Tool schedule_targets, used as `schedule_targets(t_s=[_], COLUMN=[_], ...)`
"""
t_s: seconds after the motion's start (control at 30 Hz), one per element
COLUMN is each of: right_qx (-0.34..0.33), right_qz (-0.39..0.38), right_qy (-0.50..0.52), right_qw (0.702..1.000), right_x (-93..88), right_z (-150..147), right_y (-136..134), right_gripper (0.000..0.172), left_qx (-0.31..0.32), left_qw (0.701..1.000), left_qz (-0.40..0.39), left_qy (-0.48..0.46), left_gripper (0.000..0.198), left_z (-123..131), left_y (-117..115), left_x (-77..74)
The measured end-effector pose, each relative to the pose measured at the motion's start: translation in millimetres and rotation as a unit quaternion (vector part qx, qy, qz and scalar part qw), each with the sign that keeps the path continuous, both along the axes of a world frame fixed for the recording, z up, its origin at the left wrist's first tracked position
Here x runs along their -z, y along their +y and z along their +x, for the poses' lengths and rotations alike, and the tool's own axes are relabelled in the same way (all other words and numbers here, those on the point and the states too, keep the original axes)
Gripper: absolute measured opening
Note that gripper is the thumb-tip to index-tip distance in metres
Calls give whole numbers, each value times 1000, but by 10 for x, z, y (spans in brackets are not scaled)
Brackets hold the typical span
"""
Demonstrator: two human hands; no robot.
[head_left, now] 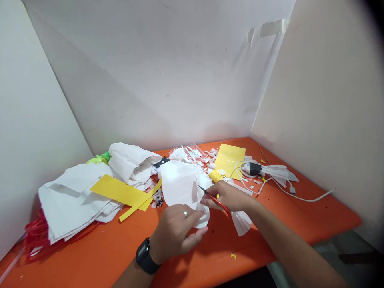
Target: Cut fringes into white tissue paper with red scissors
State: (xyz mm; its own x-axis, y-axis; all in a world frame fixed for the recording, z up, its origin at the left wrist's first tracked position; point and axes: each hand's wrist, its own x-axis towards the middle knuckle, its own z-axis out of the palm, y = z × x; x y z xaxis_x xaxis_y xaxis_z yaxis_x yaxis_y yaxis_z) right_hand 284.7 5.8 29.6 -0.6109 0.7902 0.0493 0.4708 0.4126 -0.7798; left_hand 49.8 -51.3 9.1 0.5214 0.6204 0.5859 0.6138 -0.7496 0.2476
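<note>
My left hand, with a ring and a black wristwatch, is closed in a pinch on a white folded paper piece just above the orange table. My right hand is closed round small red-handled scissors, whose dark tips point left into the paper. A larger white sheet lies behind the pinched piece. A white paper fan shape sits under my right wrist.
A pile of white sheets with yellow strips lies at the left, over red plastic. A yellow sheet, a white cable and paper scraps lie behind. White walls close in three sides.
</note>
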Motion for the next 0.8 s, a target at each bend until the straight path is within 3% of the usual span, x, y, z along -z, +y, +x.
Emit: schedule_targets(t_s=[0.03, 0.1, 0.13, 0.17, 0.2, 0.27, 0.4, 0.5, 0.63, 0.7, 0.8], right_qx=[10, 26, 33, 38, 41, 47, 27, 9, 54, 71, 80], right_qz=[-2, -13, -21, -31, -38, -37, 23, 76, 214, 221, 135], right_qy=[9, 31, 41, 51, 58, 66, 79, 99, 141, 172, 188], right_qw=[1000, 999, 998, 998, 997, 996, 996, 992, 965, 957, 970], right_x=[-2, -22, -38, -56, -75, -107, -128, -98, 3, 65, 152], right_z=[7, 28, 38, 46, 52, 53, 36, 31, 28, 16, -12], right_y=[0, -5, -10, -18, -27, -51, -98, -109, -77, -45, 17], right_gripper=[23, 20, 20, 20, 20, 20, 17, 15, 15, 18, 27], left_qx=[-31, -185, -278, -329, -339, -297, -281, -266, -301, -343, -347], left_qw=[999, 981, 957, 938, 924, 873, 841, 839, 832, 819, 799], left_qz=[23, 28, -5, -63, -139, -322, -360, -316, -186, -57, 197], left_qy=[-4, -53, -79, -89, -111, -215, -288, -356, -427, -457, -450], left_gripper=[16, 28, 37, 43, 48, 48, 41, 48, 45, 42, 40], left_z=[-47, -167, -235, -305, -371, -474, -483, -376, -321, -355, -454], left_y=[36, 148, 221, 300, 382, 536, 739, 782, 693, 604, 479], left_x=[-2, -21, -31, -36, -31, 15, 188, 235, 110, 18, -109])
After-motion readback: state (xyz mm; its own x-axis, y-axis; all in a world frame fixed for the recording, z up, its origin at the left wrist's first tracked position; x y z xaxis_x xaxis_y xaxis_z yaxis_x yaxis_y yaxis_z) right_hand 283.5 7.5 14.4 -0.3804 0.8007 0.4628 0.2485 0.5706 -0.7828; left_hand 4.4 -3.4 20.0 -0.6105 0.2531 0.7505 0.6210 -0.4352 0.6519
